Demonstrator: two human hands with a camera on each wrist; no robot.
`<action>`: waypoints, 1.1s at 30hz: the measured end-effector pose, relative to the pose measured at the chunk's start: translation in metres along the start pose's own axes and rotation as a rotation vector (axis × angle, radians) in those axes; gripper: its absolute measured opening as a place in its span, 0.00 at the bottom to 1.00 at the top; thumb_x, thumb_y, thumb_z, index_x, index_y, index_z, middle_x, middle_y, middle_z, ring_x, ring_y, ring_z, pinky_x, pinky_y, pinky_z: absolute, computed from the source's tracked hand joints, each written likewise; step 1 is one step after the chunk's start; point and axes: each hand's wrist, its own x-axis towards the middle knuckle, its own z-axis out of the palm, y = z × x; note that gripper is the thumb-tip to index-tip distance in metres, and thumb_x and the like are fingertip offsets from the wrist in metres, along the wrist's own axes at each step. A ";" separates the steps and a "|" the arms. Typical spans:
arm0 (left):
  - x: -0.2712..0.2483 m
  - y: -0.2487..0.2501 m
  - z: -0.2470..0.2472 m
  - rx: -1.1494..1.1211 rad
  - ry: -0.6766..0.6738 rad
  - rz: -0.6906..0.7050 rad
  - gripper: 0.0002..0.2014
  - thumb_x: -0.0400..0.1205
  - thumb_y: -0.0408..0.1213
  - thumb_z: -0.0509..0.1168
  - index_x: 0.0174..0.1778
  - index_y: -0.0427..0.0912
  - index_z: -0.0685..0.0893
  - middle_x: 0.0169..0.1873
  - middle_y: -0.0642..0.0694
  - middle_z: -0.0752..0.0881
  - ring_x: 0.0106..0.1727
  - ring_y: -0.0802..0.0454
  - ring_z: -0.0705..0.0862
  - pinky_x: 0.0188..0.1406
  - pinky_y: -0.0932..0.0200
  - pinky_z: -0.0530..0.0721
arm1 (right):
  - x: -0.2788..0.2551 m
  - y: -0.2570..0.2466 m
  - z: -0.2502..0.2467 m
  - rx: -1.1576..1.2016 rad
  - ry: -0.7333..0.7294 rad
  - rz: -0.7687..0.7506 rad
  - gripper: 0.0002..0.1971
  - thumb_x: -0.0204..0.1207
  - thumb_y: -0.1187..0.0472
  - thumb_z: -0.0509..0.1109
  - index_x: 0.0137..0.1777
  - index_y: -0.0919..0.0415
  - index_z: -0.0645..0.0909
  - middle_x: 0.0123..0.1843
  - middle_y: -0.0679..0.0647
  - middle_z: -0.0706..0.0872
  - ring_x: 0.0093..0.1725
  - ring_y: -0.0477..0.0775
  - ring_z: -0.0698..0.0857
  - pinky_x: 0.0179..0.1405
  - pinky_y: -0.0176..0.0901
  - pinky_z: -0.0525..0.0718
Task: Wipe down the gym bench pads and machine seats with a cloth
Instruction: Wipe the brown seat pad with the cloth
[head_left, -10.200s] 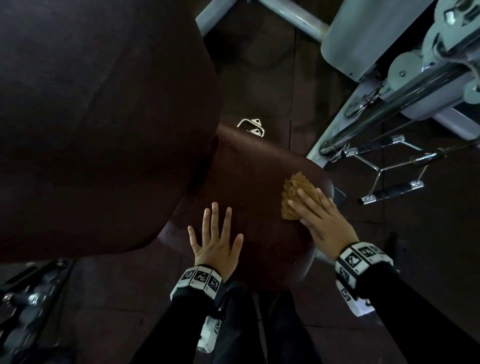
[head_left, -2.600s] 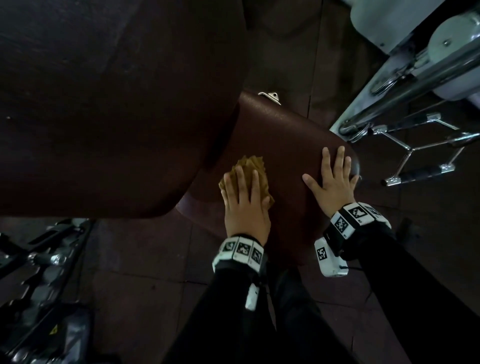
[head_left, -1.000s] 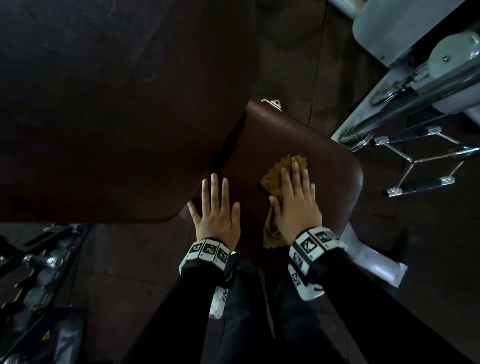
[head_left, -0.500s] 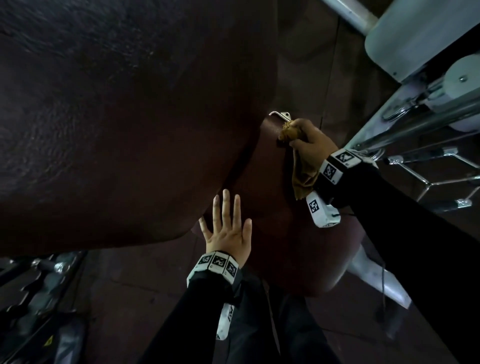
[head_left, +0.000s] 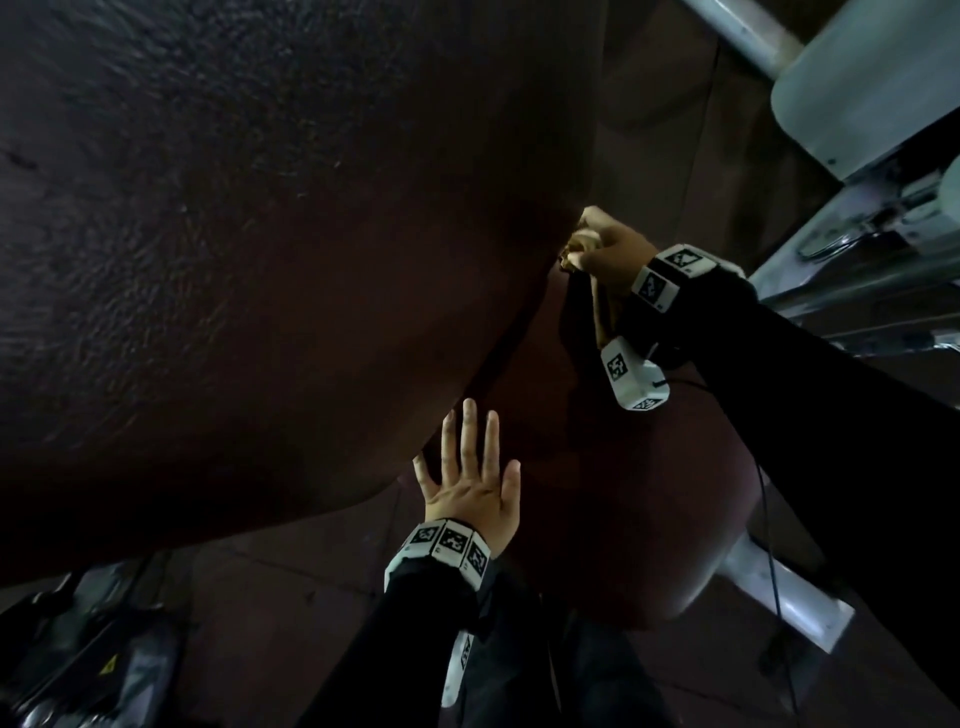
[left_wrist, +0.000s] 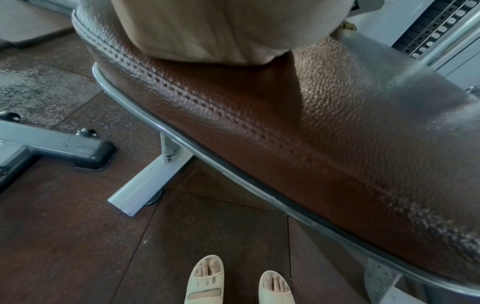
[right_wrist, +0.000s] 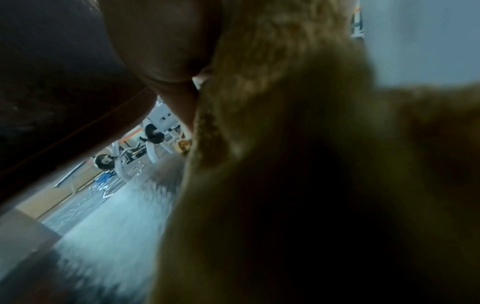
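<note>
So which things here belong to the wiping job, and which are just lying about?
Job:
cloth, gripped by right hand
seat, under flat left hand
back pad

Lying about:
machine frame
floor
sandals

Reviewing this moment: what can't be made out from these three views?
- Head view: whether the cloth touches the back pad; the right hand covers the contact.
- Right wrist view: the cloth, blurred, fills the frame and hides the fingers.
- Left wrist view: the left hand covers part of the seat; no fingers show.
</note>
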 end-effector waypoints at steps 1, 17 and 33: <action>0.000 0.000 -0.001 0.001 -0.006 -0.004 0.28 0.80 0.58 0.26 0.63 0.62 0.09 0.69 0.58 0.12 0.68 0.60 0.11 0.56 0.45 0.12 | 0.001 0.000 -0.002 0.010 -0.029 -0.002 0.14 0.76 0.65 0.65 0.43 0.41 0.71 0.38 0.39 0.79 0.40 0.37 0.77 0.42 0.35 0.71; -0.001 0.005 -0.004 0.051 -0.035 -0.040 0.28 0.80 0.57 0.25 0.62 0.60 0.08 0.68 0.57 0.11 0.67 0.58 0.10 0.50 0.50 0.04 | -0.012 0.021 -0.012 0.025 -0.070 -0.078 0.14 0.77 0.73 0.64 0.63 0.67 0.75 0.51 0.58 0.78 0.50 0.55 0.76 0.54 0.47 0.73; 0.000 0.005 -0.004 0.074 -0.114 -0.063 0.28 0.82 0.56 0.24 0.74 0.53 0.19 0.79 0.52 0.25 0.70 0.55 0.12 0.56 0.44 0.09 | -0.075 0.120 -0.043 -0.054 0.152 0.133 0.13 0.81 0.60 0.65 0.64 0.58 0.76 0.50 0.52 0.81 0.52 0.51 0.80 0.51 0.40 0.73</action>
